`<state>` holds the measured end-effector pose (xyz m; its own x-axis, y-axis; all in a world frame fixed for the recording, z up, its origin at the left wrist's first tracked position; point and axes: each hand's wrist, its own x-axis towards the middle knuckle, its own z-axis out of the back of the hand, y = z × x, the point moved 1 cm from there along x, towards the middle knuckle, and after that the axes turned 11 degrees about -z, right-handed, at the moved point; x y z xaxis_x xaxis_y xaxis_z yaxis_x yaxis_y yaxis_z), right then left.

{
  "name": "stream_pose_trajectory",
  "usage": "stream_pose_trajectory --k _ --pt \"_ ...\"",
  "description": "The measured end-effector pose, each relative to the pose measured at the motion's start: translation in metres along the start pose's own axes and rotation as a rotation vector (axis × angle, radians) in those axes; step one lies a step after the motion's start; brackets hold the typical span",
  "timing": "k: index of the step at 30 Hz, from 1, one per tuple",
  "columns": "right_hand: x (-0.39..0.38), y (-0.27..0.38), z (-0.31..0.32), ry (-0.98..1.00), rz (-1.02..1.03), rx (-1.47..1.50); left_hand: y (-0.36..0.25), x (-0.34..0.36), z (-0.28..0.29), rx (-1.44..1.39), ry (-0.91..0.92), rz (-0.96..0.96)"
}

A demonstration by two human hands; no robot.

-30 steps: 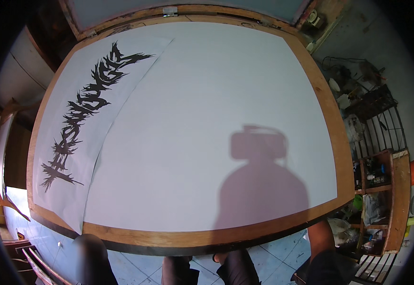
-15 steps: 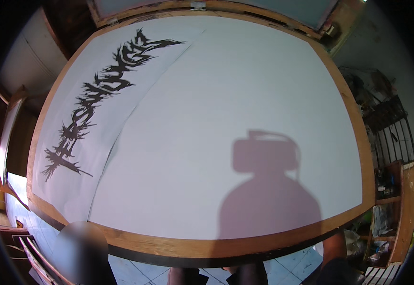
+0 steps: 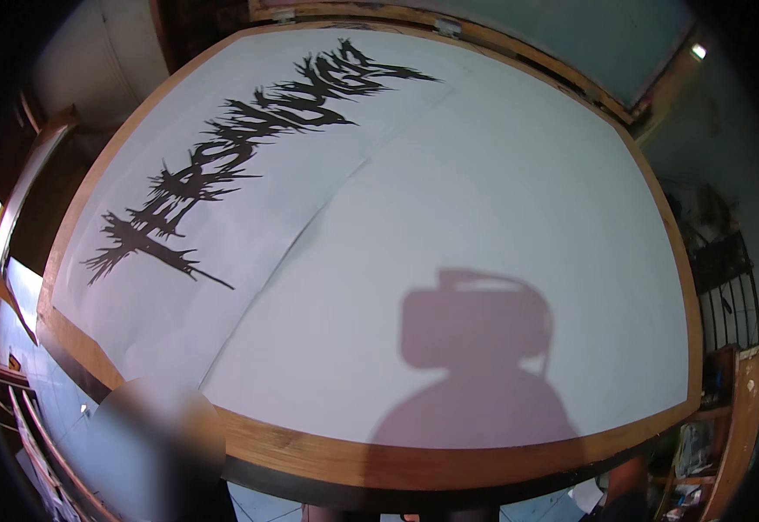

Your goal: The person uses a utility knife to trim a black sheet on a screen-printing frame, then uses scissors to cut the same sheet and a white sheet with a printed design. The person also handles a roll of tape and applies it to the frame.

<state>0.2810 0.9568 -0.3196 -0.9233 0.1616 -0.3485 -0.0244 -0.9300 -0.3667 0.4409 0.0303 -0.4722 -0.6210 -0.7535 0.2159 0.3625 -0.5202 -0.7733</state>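
Left hand: a round, pale grey blurred patch (image 3: 157,448) at the left part of the board's near edge obscures it; whether its fingers are spread, pressed together or pinching anything cannot be determined. Right hand: concealed; only the bare right forearm (image 3: 627,477) is seen, below the right part of the board's near edge. The state of its fingers, and any contact, likewise cannot be determined.

The white paper sheet with black, spiky lettering (image 3: 162,339) lies along the left side of the brown, wood-rimmed board (image 3: 301,451), its near end running to the blurred patch. It overlaps a larger plain white sheet (image 3: 484,191) covering most of the board. A dark head-and-shoulders shadow (image 3: 475,331) falls across the board's near right part.

Beyond the board's far edge stands a grey panel in a wooden frame (image 3: 588,52), with a silver metal hinge (image 3: 447,29) between. Right of the board: a black wire rack (image 3: 732,300) and, nearer, a brown wooden shelf unit (image 3: 740,418). Left of the board: light-blue floor tiles (image 3: 27,300).
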Motion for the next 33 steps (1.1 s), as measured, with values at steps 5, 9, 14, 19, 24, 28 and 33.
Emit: stream_pose_trajectory --k 5,9,14,19,24,28,33 --pt "0.019 0.002 0.007 0.022 0.021 -0.06 -0.008 0.0 -0.02 -0.036 -0.048 -0.028" --pt "0.037 0.0 0.002 0.044 0.027 -0.119 -0.022 0.009 -0.057 -0.091 -0.088 -0.072" --pt "0.06 0.005 0.009 0.025 0.036 -0.195 -0.04 0.043 -0.116 -0.22 -0.173 -0.166" --pt "0.087 0.019 0.009 -0.001 0.07 -0.258 -0.08 0.103 -0.157 -0.358 -0.269 -0.325" --pt "0.097 0.022 0.011 0.03 0.061 -0.328 -0.08 0.149 -0.16 -0.44 -0.354 -0.397" --pt "0.098 0.028 0.013 0.025 0.051 -0.347 0.008 0.171 -0.1 -0.407 -0.534 -0.383" --pt "0.134 0.065 0.026 0.011 0.107 -0.365 0.081 0.192 -0.021 -0.351 -0.543 -0.385"
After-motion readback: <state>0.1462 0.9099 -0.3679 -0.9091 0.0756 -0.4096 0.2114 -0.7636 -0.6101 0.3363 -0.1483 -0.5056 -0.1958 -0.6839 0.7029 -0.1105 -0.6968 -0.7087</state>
